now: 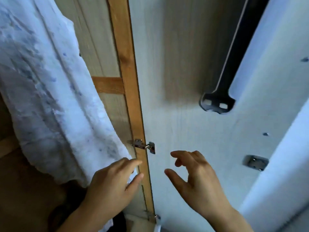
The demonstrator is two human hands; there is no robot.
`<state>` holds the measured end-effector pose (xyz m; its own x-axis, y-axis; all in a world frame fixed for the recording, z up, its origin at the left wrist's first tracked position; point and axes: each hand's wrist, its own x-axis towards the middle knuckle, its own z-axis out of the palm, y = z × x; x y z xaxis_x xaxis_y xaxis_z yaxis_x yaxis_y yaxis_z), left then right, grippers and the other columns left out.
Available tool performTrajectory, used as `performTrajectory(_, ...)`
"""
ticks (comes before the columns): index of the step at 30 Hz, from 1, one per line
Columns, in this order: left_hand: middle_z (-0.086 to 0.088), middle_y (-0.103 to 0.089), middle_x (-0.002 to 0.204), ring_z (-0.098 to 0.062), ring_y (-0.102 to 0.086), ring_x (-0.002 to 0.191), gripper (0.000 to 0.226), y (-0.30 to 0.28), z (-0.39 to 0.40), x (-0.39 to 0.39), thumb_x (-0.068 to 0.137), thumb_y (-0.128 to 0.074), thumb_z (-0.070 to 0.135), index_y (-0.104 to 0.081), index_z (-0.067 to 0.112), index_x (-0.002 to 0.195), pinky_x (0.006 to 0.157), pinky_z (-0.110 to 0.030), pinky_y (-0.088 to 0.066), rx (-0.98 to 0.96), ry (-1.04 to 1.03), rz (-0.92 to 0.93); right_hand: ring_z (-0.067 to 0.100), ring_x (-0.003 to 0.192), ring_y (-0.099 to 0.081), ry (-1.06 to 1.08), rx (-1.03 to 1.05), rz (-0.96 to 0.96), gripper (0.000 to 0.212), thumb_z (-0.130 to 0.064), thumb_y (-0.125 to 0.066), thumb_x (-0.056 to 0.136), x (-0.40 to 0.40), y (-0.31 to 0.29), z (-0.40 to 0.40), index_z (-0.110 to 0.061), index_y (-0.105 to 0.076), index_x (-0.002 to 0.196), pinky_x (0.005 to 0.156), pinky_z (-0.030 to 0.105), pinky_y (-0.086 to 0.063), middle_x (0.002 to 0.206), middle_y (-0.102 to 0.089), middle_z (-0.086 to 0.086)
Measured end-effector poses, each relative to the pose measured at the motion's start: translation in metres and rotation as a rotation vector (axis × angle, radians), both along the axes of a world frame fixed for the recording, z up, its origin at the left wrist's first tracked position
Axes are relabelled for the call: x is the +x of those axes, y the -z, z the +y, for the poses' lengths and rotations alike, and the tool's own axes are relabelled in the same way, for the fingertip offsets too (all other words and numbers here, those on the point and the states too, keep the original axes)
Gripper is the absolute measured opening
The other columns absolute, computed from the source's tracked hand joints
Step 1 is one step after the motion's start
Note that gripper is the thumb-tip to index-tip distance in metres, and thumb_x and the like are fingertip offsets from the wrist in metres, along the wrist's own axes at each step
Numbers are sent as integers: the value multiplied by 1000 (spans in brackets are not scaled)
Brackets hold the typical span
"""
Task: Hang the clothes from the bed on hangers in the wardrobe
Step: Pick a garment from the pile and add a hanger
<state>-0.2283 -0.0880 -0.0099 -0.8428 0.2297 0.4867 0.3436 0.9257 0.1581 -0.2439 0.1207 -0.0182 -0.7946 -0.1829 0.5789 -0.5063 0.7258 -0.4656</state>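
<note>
On my feed the garment (pixel 50 97) reads as thin, crinkled white cloth with faint blue specks, matt and slightly sheer. The door frame (pixel 128 81) is orange-brown wood with visible grain, and its inset panel (pixel 93 47) a paler wood. The wardrobe wall (pixel 175 114) looks like smooth whitish laminate with fine streaks. The hinge (pixel 142 145) is shiny metal. The rail (pixel 234 56) looks dark and glossy.

A metal hinge (pixel 143 145) joins door and frame.
</note>
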Motion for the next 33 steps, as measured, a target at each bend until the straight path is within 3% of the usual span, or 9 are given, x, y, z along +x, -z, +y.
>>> performTrajectory(3, 20, -59, 73, 0, -56, 61, 29, 13, 51, 17, 79, -44, 51, -62, 35, 96, 48, -4, -28, 2, 57, -58, -4, 59, -36, 109, -48, -100, 40, -46, -60, 74, 34, 15, 58, -24, -64, 107, 58, 19, -39, 79, -57, -17)
performTrajectory(6, 20, -60, 71, -2, -55, 62, 31, 23, 112, 33, 78, -44, 52, -63, 34, 94, 46, -8, -28, 10, 149, -85, -6, 65, -41, 232, -95, -172, 39, -47, -63, 79, 78, 28, 122, -26, -62, 112, 62, 16, -38, 81, -53, -22)
performTrajectory(12, 20, -59, 72, -3, -59, 54, 29, 38, 227, 63, 78, -47, 49, -65, 33, 94, 42, -18, -41, 18, 393, -156, 10, 95, -53, 550, -159, -271, 38, -38, -67, 80, 160, 52, 234, -26, -60, 116, 76, 26, -43, 83, -53, -20)
performTrajectory(16, 20, -60, 72, 0, -57, 53, 20, 46, 301, 78, 79, -59, 44, -67, 31, 93, 46, -6, -30, 0, 587, -194, 13, 92, -52, 764, -203, -273, 42, -44, -64, 80, 213, 66, 286, -21, -62, 114, 75, 27, -41, 86, -60, -12)
performTrajectory(20, 20, -60, 73, 1, -56, 54, 16, 54, 366, 87, 80, -64, 42, -66, 32, 94, 46, -8, -32, -32, 763, -258, 13, 95, -50, 996, -174, -263, 59, -60, -41, 69, 260, 74, 319, -24, -62, 111, 77, 24, -38, 89, -54, -18)
performTrajectory(23, 21, -59, 73, -3, -57, 54, 17, 62, 414, 92, 78, -64, 41, -65, 34, 93, 44, -20, -44, -40, 892, -313, 9, 100, -46, 1144, -215, -306, 47, -51, -54, 75, 290, 79, 340, -26, -59, 115, 80, 21, -33, 93, -50, -20)
performTrajectory(27, 21, -59, 75, 6, -50, 54, 22, 72, 491, 101, 75, -76, 28, -69, 31, 95, 50, -8, -35, -60, 1129, -390, 11, 103, -46, 1398, -266, -319, 40, -43, -63, 81, 332, 83, 362, -24, -58, 116, 80, 21, -32, 91, -47, -22)
performTrajectory(30, 28, -53, 78, 7, -51, 61, 24, 78, 546, 114, 83, -66, 37, -66, 34, 106, 57, -7, -32, -128, 1319, -436, 8, 104, -44, 1577, -288, -364, 40, -41, -63, 84, 360, 84, 369, -26, -54, 121, 85, 21, -34, 95, -50, -19)
performTrajectory(33, 29, -53, 83, 9, -50, 64, 25, 84, 588, 131, 86, -59, 44, -62, 38, 110, 54, -5, -31, -169, 1485, -428, 6, 105, -45, 1751, -332, -371, 41, -44, -62, 84, 383, 86, 369, -27, -54, 121, 83, 21, -37, 98, -51, -20)
